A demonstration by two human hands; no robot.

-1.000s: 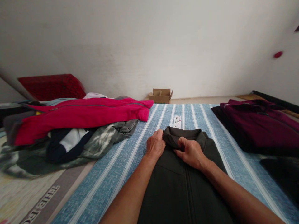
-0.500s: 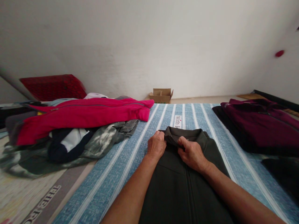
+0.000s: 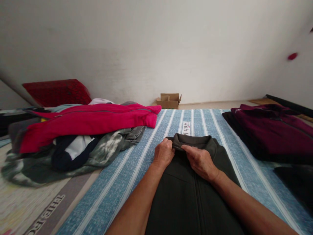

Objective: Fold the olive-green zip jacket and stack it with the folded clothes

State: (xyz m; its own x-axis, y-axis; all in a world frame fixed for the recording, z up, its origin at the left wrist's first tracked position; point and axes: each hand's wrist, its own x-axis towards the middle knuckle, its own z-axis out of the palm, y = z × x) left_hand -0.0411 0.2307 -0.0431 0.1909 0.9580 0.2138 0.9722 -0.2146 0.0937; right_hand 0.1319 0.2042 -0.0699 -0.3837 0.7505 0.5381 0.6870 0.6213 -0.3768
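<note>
A dark grey-green zip jacket (image 3: 181, 195) lies front up on the striped cloth, its stand-up collar at the far end and its zip running towards me. My left hand (image 3: 164, 151) is closed on the left side of the collar, near the shoulder. My right hand (image 3: 200, 160) pinches the collar's front edge, thumb and fingers together, just right of my left hand. The back of the collar stands up behind both hands. Parts of the jacket front are hidden under my right forearm.
Left lies a loose heap with a pink zip jacket (image 3: 97, 120) over a grey-green patterned garment (image 3: 107, 153). Right is a folded maroon garment (image 3: 276, 137) on black ones. The blue striped cloth (image 3: 122, 186) spreads beneath. Beyond its far edge stand a cardboard box (image 3: 170, 100) and a red patterned object (image 3: 58, 93).
My right hand has shifted slightly left along the collar edge, its fingers stretching further towards my left hand. My left hand keeps its place on the collar.
</note>
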